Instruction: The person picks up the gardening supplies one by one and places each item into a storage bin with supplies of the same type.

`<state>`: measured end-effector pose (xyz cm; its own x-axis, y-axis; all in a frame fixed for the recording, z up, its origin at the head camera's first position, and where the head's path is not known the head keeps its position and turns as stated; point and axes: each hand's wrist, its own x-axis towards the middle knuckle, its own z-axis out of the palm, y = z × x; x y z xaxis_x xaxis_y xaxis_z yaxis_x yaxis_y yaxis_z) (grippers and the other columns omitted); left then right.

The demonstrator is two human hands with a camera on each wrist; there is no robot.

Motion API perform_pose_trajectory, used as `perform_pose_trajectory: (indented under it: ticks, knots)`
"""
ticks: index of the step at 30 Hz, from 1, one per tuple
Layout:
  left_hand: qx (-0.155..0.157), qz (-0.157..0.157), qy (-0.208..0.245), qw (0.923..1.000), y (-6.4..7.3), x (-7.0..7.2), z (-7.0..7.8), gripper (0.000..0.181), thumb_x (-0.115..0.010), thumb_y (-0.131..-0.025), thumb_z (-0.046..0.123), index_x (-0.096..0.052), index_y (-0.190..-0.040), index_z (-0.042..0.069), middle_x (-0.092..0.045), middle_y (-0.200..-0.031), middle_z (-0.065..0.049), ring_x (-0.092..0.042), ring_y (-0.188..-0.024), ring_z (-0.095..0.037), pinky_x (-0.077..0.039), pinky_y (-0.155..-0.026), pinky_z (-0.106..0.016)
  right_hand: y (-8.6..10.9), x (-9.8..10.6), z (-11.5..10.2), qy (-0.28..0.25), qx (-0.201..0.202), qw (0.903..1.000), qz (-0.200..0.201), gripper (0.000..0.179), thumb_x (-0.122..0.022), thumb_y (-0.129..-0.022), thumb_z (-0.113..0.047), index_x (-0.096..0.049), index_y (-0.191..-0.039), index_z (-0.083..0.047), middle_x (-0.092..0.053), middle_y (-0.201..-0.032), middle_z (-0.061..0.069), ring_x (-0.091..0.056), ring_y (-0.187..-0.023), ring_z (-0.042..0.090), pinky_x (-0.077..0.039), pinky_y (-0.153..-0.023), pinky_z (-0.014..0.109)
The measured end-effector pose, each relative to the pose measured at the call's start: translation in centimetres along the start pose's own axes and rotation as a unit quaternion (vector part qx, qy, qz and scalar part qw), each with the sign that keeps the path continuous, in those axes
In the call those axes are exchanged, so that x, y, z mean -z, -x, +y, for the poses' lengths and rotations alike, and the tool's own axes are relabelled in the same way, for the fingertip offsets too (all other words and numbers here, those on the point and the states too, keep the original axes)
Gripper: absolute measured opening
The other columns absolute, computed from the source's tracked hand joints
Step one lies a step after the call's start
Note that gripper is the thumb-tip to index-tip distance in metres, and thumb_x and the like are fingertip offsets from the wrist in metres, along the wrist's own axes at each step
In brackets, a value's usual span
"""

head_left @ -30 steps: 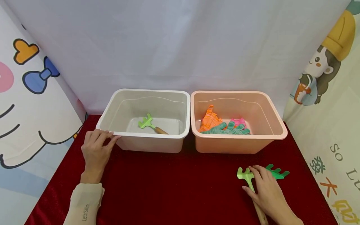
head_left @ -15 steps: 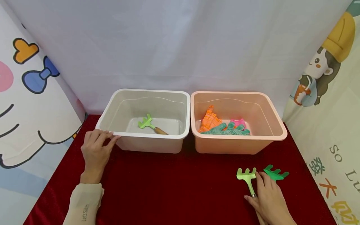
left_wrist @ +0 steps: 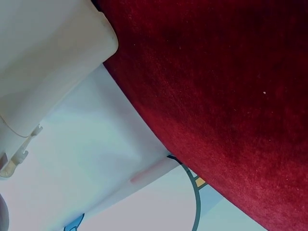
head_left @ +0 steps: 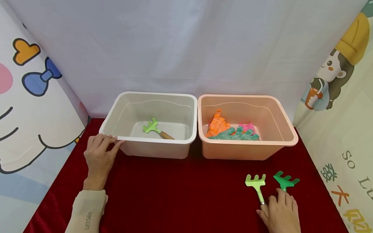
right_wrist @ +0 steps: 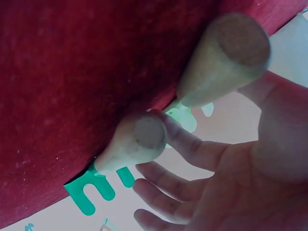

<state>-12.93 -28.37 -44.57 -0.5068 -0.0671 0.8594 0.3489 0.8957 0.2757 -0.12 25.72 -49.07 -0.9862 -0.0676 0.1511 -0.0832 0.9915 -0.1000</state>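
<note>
My left hand (head_left: 99, 158) grips the front left corner of a white plastic bin (head_left: 157, 149), fingers over its rim. On the red cloth at the right, my right hand (head_left: 281, 212) is over the wooden handles of two small hand rakes. One is a light green rake (head_left: 256, 183), the other a dark green rake (head_left: 286, 182). In the right wrist view the fingers (right_wrist: 187, 149) are loosely extended, the index finger by the dark green rake's handle (right_wrist: 132, 139). The thumb is partly hidden behind the light green rake's handle (right_wrist: 226, 57).
Inside the white bin lies another light green rake (head_left: 151, 126) with a wooden handle. A peach bin (head_left: 242, 150) beside it holds an orange glove (head_left: 217, 124), a green glove (head_left: 237, 133) and something pink (head_left: 247, 127). Cloth walls (head_left: 186, 48) enclose the red table (head_left: 186, 194).
My right hand has drawn back toward the near edge, from over the rake heads down to the handles, uncovering both heads. The left hand has stayed on the white bin's rim.
</note>
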Motion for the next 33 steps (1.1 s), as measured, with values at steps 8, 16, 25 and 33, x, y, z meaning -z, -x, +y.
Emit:
perform_pose_trajectory:
  ticks: [8, 16, 25, 33]
  knots:
    - [0.007, -0.002, -0.003, 1.0, 0.1, 0.1, 0.0, 0.033, -0.08, -0.069, 0.029, -0.071, -0.087, 0.004, -0.062, -0.086, -0.012, -0.054, -0.079, -0.03, -0.05, -0.074, -0.053, 0.1, 0.4, -0.3, 0.018, -0.011, 0.9996, -0.021, 0.045, -0.083, -0.061, -0.035, -0.057, -0.074, 0.0, -0.051, -0.092, 0.024, -0.046, -0.088, 0.043, -0.038, -0.081, 0.056]
    - [0.003, 0.002, -0.002, 1.0, 0.1, 0.1, 0.1, 0.031, -0.082, -0.067, 0.025, -0.071, -0.087, 0.004, -0.062, -0.086, -0.013, -0.054, -0.078, -0.03, -0.05, -0.073, -0.053, -0.7, 1.0, -0.3, 0.004, -0.025, 0.992, -0.124, 0.038, -0.078, -0.07, -0.035, -0.052, -0.07, -0.007, -0.044, -0.06, 0.002, -0.048, -0.056, 0.023, -0.04, -0.052, 0.039]
    - [-0.005, 0.016, -0.005, 0.9998, 0.2, -0.1, -0.2, 0.036, -0.074, -0.073, 0.037, -0.071, -0.086, 0.004, -0.062, -0.086, -0.013, -0.055, -0.079, -0.031, -0.05, -0.074, -0.053, -0.9, 1.4, -0.7, -0.027, -0.073, 0.9784, -0.191, 0.036, -0.077, -0.074, -0.031, -0.052, -0.073, -0.005, -0.043, -0.053, 0.003, -0.044, -0.044, 0.017, -0.036, -0.041, 0.032]
    - [-0.006, 0.014, -0.001, 0.9999, 0.2, -0.1, -0.1, 0.034, -0.076, -0.071, 0.034, -0.072, -0.087, 0.004, -0.063, -0.087, -0.013, -0.055, -0.079, -0.032, -0.05, -0.075, -0.053, -1.2, 1.6, -0.7, -0.055, -0.114, 0.9634, -0.237, 0.028, -0.075, -0.077, -0.024, -0.059, -0.084, -0.003, -0.05, -0.061, 0.001, -0.049, -0.048, 0.016, -0.04, -0.043, 0.036]
